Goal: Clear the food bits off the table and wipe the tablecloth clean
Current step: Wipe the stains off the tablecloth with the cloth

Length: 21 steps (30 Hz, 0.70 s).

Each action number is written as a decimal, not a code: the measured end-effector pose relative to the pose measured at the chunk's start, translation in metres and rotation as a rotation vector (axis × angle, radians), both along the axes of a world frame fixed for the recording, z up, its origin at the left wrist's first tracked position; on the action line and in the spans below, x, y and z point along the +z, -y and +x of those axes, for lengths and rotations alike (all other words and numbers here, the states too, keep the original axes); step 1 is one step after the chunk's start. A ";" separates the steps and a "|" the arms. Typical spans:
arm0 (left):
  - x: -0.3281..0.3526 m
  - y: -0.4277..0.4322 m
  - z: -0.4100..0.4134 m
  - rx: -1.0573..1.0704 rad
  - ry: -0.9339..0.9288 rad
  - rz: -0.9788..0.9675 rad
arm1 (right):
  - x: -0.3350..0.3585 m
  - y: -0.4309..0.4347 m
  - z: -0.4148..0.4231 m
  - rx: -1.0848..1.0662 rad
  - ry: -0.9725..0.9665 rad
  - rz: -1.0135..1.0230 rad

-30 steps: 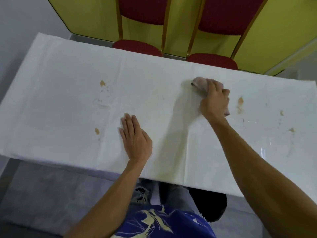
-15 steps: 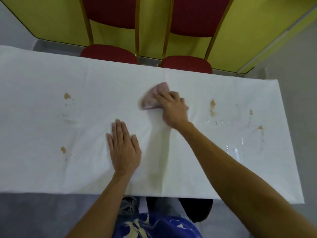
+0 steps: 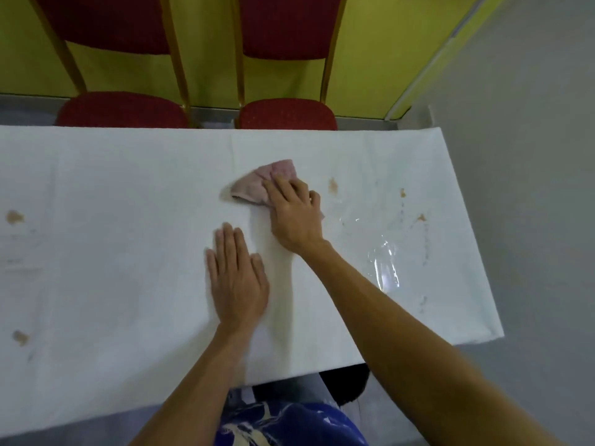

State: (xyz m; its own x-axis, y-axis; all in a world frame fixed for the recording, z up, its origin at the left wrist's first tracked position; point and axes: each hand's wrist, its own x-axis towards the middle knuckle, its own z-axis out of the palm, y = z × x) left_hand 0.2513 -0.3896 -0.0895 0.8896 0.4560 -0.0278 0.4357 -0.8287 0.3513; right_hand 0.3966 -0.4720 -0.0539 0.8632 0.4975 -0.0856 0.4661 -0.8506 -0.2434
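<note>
A white tablecloth [image 3: 128, 268] covers a long table. My right hand [image 3: 294, 217] presses a crumpled pink cloth [image 3: 257, 185] flat onto it near the middle, fingers spread over the cloth. My left hand [image 3: 236, 278] lies flat and empty on the tablecloth just below and left of it. Brown food stains show to the right of the cloth [image 3: 333, 185], near the right end [image 3: 402, 193] [image 3: 421, 217], and at the far left [image 3: 14, 217] [image 3: 21, 338]. A wet shiny patch [image 3: 384, 262] glistens right of my right forearm.
Two red chairs [image 3: 122, 109] [image 3: 286, 114] with golden frames stand tucked against the far side of the table, before a yellow wall. The table's right end [image 3: 476, 252] borders a grey floor. My blue patterned clothing shows at the near edge.
My right hand has slid the pink cloth leftward across the tablecloth, away from the stain on its right. My left hand stays flat. The view has shifted right.
</note>
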 end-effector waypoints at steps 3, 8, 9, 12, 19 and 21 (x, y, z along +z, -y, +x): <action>0.002 0.000 -0.001 -0.014 0.014 0.041 | 0.003 0.061 0.055 -0.222 -0.003 -0.121; 0.003 0.002 0.003 0.031 0.029 -0.024 | 0.019 0.150 0.115 -0.583 -0.138 -0.193; 0.005 0.003 0.006 0.055 0.034 -0.062 | 0.024 0.149 0.119 -0.615 -0.159 -0.163; 0.014 0.026 0.029 0.043 0.065 -0.126 | 0.039 0.107 0.104 -0.642 -0.141 0.030; 0.003 0.044 0.040 -0.131 -0.013 0.080 | 0.001 0.031 0.005 -0.115 -0.019 -0.016; 0.003 0.042 0.039 -0.134 0.002 0.096 | 0.003 0.060 0.031 -0.121 0.033 -0.065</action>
